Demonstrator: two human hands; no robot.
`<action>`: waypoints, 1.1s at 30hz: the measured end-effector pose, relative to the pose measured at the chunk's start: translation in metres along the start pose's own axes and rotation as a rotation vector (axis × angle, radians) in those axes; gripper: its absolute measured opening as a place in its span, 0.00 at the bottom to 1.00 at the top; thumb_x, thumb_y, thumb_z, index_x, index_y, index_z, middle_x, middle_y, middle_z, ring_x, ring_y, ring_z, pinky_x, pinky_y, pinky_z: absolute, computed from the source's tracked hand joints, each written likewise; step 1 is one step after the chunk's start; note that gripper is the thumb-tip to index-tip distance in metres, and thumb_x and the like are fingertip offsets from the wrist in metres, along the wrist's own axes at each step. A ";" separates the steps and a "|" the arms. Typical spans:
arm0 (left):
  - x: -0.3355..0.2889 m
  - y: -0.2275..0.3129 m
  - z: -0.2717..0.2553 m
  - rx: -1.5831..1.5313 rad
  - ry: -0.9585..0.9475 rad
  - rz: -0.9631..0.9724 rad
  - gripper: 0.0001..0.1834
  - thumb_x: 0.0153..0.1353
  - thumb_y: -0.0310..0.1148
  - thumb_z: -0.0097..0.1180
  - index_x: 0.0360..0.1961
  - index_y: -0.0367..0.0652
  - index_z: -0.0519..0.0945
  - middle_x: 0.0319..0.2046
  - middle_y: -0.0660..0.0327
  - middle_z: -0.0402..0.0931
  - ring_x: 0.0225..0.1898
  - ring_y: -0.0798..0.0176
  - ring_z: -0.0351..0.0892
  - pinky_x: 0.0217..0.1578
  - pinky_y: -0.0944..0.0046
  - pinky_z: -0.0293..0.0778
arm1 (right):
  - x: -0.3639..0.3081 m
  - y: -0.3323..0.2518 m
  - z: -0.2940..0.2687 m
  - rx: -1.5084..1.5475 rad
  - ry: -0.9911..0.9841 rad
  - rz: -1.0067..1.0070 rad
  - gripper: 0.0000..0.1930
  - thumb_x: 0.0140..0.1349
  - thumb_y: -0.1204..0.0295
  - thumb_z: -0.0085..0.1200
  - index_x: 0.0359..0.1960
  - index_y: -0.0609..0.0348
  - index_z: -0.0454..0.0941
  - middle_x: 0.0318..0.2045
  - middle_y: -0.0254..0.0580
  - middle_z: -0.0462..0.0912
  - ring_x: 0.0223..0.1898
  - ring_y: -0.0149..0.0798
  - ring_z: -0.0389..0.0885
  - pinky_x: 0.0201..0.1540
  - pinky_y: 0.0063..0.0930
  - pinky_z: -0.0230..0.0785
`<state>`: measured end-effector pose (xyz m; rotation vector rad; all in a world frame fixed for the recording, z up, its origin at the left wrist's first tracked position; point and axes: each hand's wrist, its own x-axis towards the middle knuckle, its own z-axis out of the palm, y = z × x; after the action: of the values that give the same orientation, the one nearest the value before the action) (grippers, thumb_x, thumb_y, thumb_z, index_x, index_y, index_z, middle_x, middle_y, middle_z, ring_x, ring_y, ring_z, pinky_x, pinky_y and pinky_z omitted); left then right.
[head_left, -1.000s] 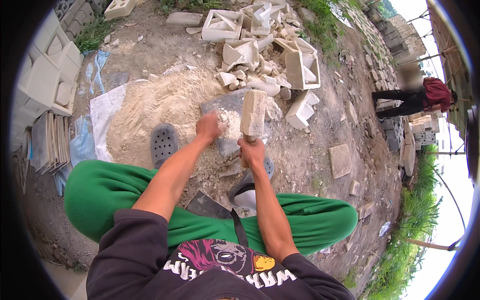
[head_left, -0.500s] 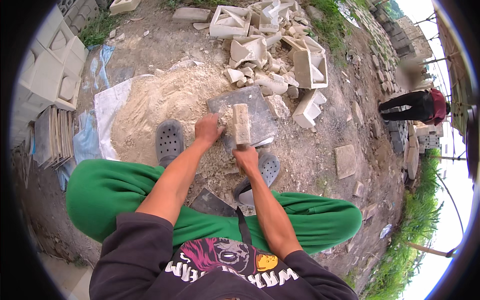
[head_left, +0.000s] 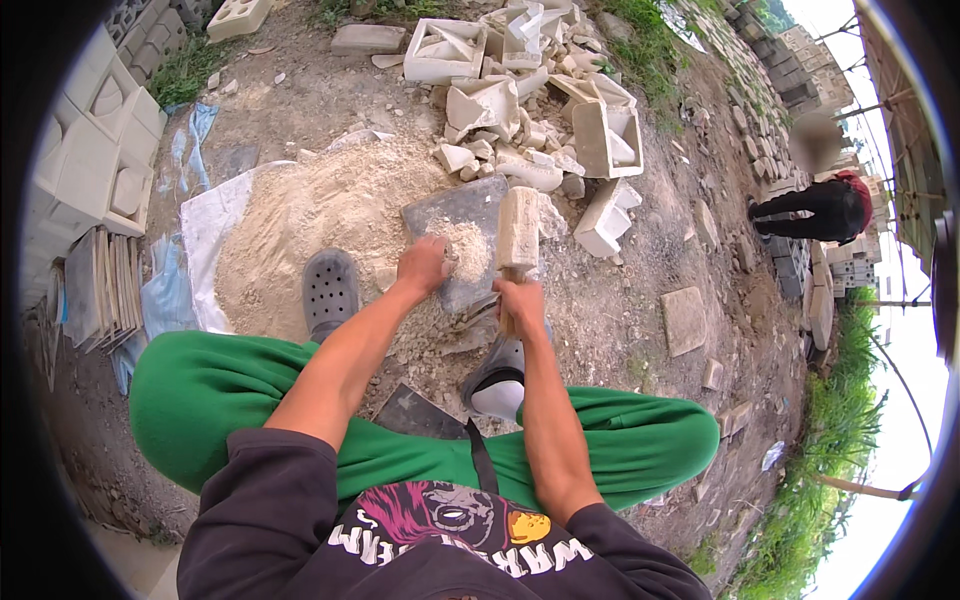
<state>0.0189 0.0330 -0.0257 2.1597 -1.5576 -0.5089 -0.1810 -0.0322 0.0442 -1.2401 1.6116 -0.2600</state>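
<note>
Mallet [head_left: 517,228] beside the crumbs [head_left: 466,245], held in our right hand [head_left: 520,302]

We note the right hand clenched round the mallet's handle. Long axis points away from us, blocky head at the far end, along the right edge of the dark slab [head_left: 470,197]; we cannot tell whether the head touches it. Crumbs lie on the slab, left of the head. Our left hand [head_left: 425,264] is nearer to them, fingers curled at their left side; we cannot tell whether it grasps anything.

Edges: the powder heap [head_left: 310,200] spreads to the left; broken blocks [head_left: 487,108] crowd the slab's far side; our right shoe [head_left: 505,362] sits just below the handle. Room opens rightward over dirt, toward a flat stone [head_left: 683,320]
</note>
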 end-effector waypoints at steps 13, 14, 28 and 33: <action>0.000 0.017 -0.015 0.013 -0.071 -0.053 0.29 0.59 0.44 0.64 0.60 0.46 0.76 0.46 0.53 0.81 0.46 0.46 0.82 0.45 0.49 0.78 | 0.058 -0.027 -0.003 -0.042 -0.118 -0.069 0.12 0.50 0.71 0.63 0.25 0.70 0.78 0.17 0.42 0.78 0.16 0.36 0.79 0.19 0.34 0.72; 0.002 0.016 -0.012 0.010 -0.065 -0.054 0.29 0.59 0.44 0.64 0.60 0.46 0.76 0.46 0.53 0.81 0.46 0.46 0.82 0.45 0.49 0.78 | 0.061 -0.022 -0.003 -0.088 -0.142 0.057 0.11 0.50 0.71 0.63 0.24 0.70 0.77 0.17 0.43 0.78 0.16 0.36 0.79 0.18 0.35 0.72; 0.009 0.008 -0.014 0.098 -0.104 -0.042 0.21 0.63 0.42 0.58 0.55 0.45 0.77 0.44 0.51 0.82 0.46 0.46 0.83 0.44 0.47 0.78 | 0.047 0.004 0.010 -0.120 -0.120 0.060 0.12 0.47 0.70 0.62 0.23 0.71 0.80 0.17 0.46 0.81 0.17 0.39 0.82 0.22 0.34 0.75; 0.016 0.010 -0.018 0.138 -0.204 -0.012 0.21 0.64 0.40 0.57 0.56 0.43 0.77 0.45 0.52 0.82 0.46 0.46 0.83 0.45 0.48 0.79 | 0.040 0.014 0.010 -0.092 -0.099 0.135 0.13 0.46 0.70 0.63 0.23 0.72 0.80 0.18 0.47 0.82 0.17 0.40 0.82 0.23 0.34 0.76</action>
<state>0.0253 0.0171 -0.0054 2.2803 -1.7342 -0.6617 -0.1781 -0.0548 0.0072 -1.1889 1.6278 -0.0387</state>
